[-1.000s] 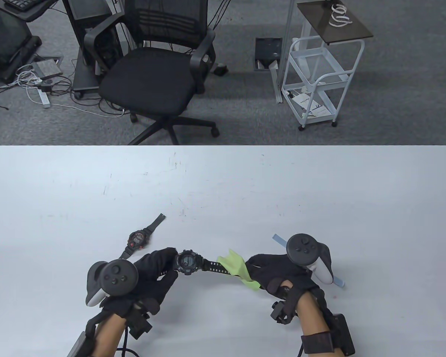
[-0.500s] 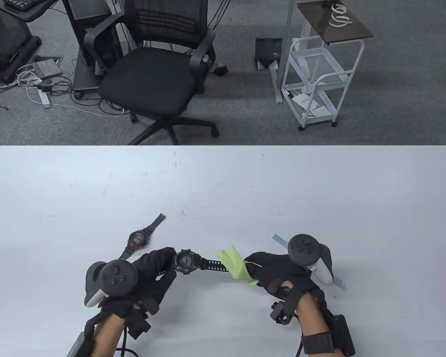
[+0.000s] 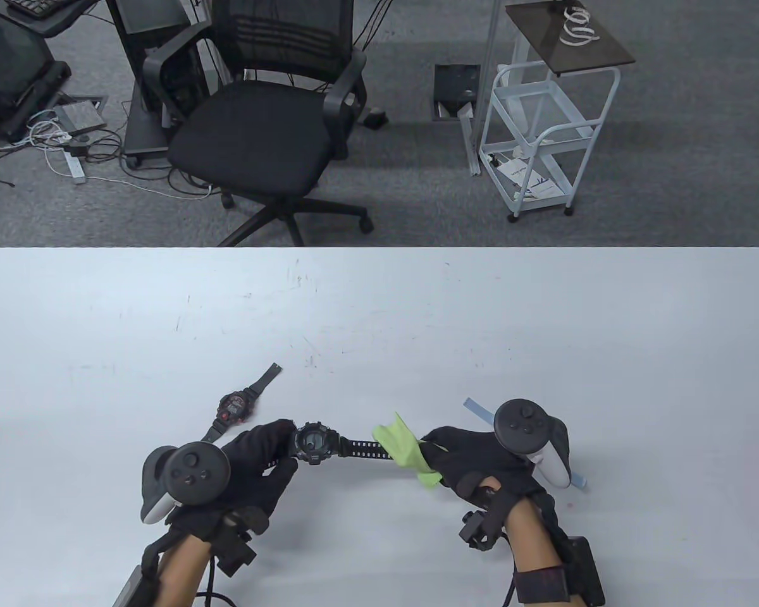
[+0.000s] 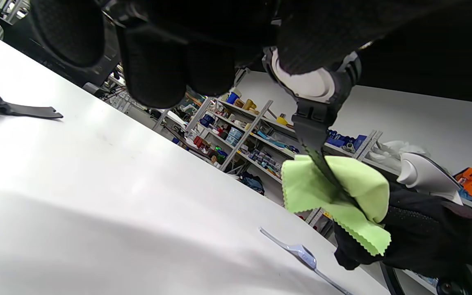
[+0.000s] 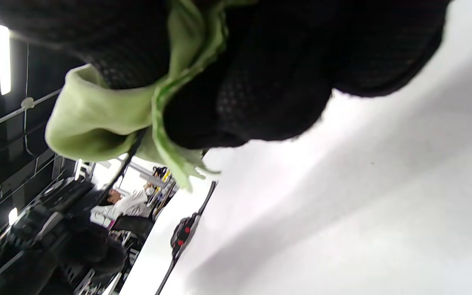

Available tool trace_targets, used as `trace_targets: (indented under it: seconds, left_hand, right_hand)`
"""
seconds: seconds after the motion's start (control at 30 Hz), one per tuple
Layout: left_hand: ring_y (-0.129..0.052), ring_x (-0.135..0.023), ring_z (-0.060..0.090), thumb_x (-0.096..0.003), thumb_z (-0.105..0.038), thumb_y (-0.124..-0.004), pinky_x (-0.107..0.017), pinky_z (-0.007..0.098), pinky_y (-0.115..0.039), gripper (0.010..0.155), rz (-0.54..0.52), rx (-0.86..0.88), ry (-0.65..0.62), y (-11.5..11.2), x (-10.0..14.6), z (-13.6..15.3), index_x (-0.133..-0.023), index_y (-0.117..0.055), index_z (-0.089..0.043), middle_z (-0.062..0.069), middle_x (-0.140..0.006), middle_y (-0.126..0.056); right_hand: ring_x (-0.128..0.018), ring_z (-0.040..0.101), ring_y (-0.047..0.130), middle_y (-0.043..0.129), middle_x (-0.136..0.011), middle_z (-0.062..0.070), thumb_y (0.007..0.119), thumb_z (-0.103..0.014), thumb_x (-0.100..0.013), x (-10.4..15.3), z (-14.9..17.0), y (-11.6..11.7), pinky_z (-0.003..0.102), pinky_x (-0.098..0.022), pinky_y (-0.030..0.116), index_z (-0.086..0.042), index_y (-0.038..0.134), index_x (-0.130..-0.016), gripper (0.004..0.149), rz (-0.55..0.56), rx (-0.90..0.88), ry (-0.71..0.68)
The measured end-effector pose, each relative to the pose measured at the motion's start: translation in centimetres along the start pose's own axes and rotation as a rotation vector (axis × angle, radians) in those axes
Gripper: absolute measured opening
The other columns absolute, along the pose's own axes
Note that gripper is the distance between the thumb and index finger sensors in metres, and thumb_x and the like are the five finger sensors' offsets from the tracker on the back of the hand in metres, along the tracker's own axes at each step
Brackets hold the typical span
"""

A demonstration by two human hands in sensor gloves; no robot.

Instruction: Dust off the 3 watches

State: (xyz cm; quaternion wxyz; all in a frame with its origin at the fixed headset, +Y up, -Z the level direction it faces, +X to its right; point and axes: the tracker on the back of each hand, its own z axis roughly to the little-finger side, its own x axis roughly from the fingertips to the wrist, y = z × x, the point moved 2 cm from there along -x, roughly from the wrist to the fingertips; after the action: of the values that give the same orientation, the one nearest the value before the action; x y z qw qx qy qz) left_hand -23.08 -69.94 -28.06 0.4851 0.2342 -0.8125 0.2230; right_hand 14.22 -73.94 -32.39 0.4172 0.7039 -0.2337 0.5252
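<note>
Left hand [image 3: 262, 458]: black sensor glove, tracker strapped to its back. Fingers curled round the case of a black digital watch [image 3: 313, 443], gripping it at the left end; the watch is held clear above the table [image 3: 544, 329], face up, its strap running out to the right. In the left wrist view the pale case back shows between the gloved fingers [image 4: 153, 69].

Right hand [image 3: 474, 458]: black sensor glove, tracker on its back. Fingers and thumb pinch a light green cloth [image 3: 408, 452] closed around the right end of that strap. The left wrist view shows the strap passing into the fold of the cloth; the right wrist view shows the cloth bunched between the gloved fingers [image 5: 268, 82].

Red-and-black watch [image 3: 235, 406]: lies flat on the table, just beyond and left of the held watch, strap stretched far-right to near-left, touched by neither hand.

Pale blue watch [image 3: 477, 408]: on the table beneath the right hand; only its strap ends show in the table view, the case partly seen in the left wrist view.

Beyond the far table edge: black office chair [image 3: 259, 120], white wheeled trolley [image 3: 544, 139].
</note>
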Motion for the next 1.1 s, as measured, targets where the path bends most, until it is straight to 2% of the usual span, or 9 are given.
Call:
trace_targets:
  seconds: [0.13, 0.3, 0.43, 0.63, 0.87, 1.1]
  left_hand:
    - [-0.093, -0.077, 0.043, -0.0501, -0.041, -0.081, -0.065, 0.073, -0.066, 0.069, -0.044, 0.016, 0.027, 0.7, 0.3, 0.6, -0.107, -0.062, -0.007, 0.017, -0.092, -0.085]
    - [-0.094, -0.076, 0.043, -0.0501, -0.041, -0.081, -0.064, 0.072, -0.067, 0.069, -0.118, 0.016, 0.076, 1.8, 0.7, 1.4, -0.107, -0.062, -0.006, 0.017, -0.092, -0.085]
    - [-0.094, -0.076, 0.043, -0.0504, -0.041, -0.081, -0.064, 0.072, -0.067, 0.069, -0.185, 0.024, 0.100, 2.5, 1.1, 1.6, -0.107, -0.062, -0.006, 0.017, -0.092, -0.085]
    - [-0.094, -0.076, 0.042, -0.0507, -0.042, -0.081, -0.064, 0.072, -0.068, 0.069, -0.228, 0.007, 0.090, 2.7, 1.2, 1.1, -0.107, -0.062, -0.007, 0.017, -0.092, -0.085]
    - [-0.095, -0.075, 0.042, -0.0507, -0.042, -0.081, -0.064, 0.071, -0.068, 0.069, -0.227, -0.001, 0.084, 2.5, 1.2, 1.0, -0.107, -0.062, -0.007, 0.016, -0.092, -0.085]
    - [-0.094, -0.076, 0.042, -0.0508, -0.042, -0.081, -0.064, 0.071, -0.068, 0.069, -0.234, 0.016, 0.093, 2.7, 1.2, 1.3, -0.107, -0.061, -0.007, 0.017, -0.092, -0.085]
  right_hand:
    - [-0.042, 0.017, 0.102, 0.105, -0.057, 0.004, 0.083, -0.044, -0.049, 0.4, 0.0, -0.8, 0.053, -0.044, 0.082, -0.014, 0.098, -0.076, 0.043, 0.063, 0.002, -0.015]
    - [-0.041, 0.017, 0.102, 0.105, -0.057, 0.004, 0.083, -0.045, -0.050, 0.9, -2.2, -0.8, 0.053, -0.044, 0.082, -0.014, 0.098, -0.076, 0.043, 0.116, 0.011, -0.128]
    - [-0.042, 0.016, 0.102, 0.104, -0.059, 0.003, 0.082, -0.045, -0.050, 1.0, -5.0, 1.6, 0.053, -0.044, 0.082, -0.014, 0.097, -0.077, 0.043, 0.035, 0.125, -0.220]
    - [-0.044, 0.017, 0.102, 0.104, -0.060, 0.003, 0.082, -0.045, -0.050, 1.2, -8.1, 7.3, 0.053, -0.045, 0.082, -0.015, 0.096, -0.078, 0.043, -0.091, 0.427, -0.309]
    - [-0.046, 0.018, 0.102, 0.104, -0.063, 0.003, 0.082, -0.045, -0.050, 0.7, -7.6, 12.6, 0.054, -0.046, 0.081, -0.016, 0.095, -0.080, 0.044, -0.239, 0.673, -0.289]
    - [-0.047, 0.018, 0.102, 0.103, -0.064, 0.003, 0.082, -0.045, -0.050, 0.5, -6.9, 14.5, 0.053, -0.047, 0.081, -0.016, 0.095, -0.080, 0.044, -0.311, 0.767, -0.275]
